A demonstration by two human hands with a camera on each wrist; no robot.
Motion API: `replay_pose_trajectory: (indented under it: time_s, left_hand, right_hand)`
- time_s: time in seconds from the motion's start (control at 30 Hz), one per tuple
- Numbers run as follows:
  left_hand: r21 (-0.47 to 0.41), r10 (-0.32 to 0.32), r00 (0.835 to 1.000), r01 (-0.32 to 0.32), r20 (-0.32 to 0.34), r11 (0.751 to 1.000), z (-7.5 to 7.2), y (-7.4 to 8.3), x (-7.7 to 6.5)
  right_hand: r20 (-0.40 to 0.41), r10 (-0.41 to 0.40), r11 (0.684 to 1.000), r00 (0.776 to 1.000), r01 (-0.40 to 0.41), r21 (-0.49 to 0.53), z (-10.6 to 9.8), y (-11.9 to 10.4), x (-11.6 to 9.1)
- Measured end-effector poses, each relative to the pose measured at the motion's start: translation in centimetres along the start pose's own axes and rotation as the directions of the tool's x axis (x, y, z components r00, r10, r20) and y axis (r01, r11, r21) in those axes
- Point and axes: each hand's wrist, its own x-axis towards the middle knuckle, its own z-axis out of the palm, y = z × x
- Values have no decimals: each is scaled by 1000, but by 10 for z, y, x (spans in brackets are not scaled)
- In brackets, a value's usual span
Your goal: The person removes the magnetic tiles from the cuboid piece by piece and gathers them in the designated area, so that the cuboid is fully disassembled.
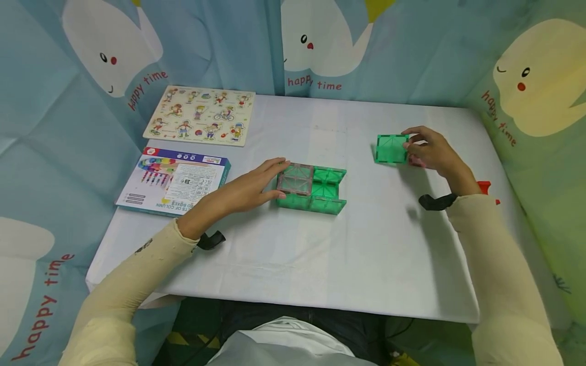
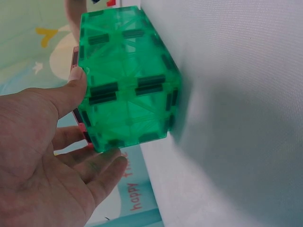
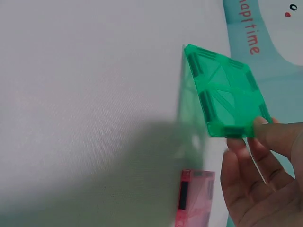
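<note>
A box built of green magnetic tiles (image 1: 326, 189) stands mid-table, with a translucent pink tile (image 1: 295, 179) covering its left half and the right half uncovered. My left hand (image 1: 251, 188) holds this box at its left end, thumb at the near side and fingers at the far side. In the left wrist view the thumb tip presses by the pink tile's edge on the green box (image 2: 128, 85). Over the table's right side, my right hand (image 1: 432, 152) pinches a single green square tile (image 3: 229, 92) by one corner, thumb against fingers. It is tilted up, with its shadow below.
A pink tile (image 3: 196, 198) lies on the table under the right hand. Red pieces (image 1: 484, 187) sit by the right wrist, partly hidden. On the left are a boxed toy (image 1: 155, 188) and a picture puzzle board (image 1: 201, 114). Printed curtains (image 1: 412, 61) border the table.
</note>
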Motion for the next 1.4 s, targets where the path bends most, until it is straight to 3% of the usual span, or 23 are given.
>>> replay_pose_trajectory:
  time_s: [0.2,0.5,0.83,1.13,1.4]
  left_hand:
    - [-3,-10,1000,10,-1,1000,0,0,-1]
    - [-5,-13,1000,13,-3,1000,1,1,0]
    - [-4,-6,1000,6,-6,1000,1,1,-1]
    - [-5,-13,1000,13,2,1000,0,2,-1]
    - [1,-6,1000,6,-2,1000,1,0,0]
  right_hand:
    - [20,69,994,997,-67,-86,4,3,10]
    - [15,93,977,996,-89,-193,12,6,17]
    - [13,153,969,988,-148,-200,17,2,20]
    - [-50,123,915,991,-133,-380,23,7,28]
    - [-111,110,895,988,-147,-421,29,7,26]
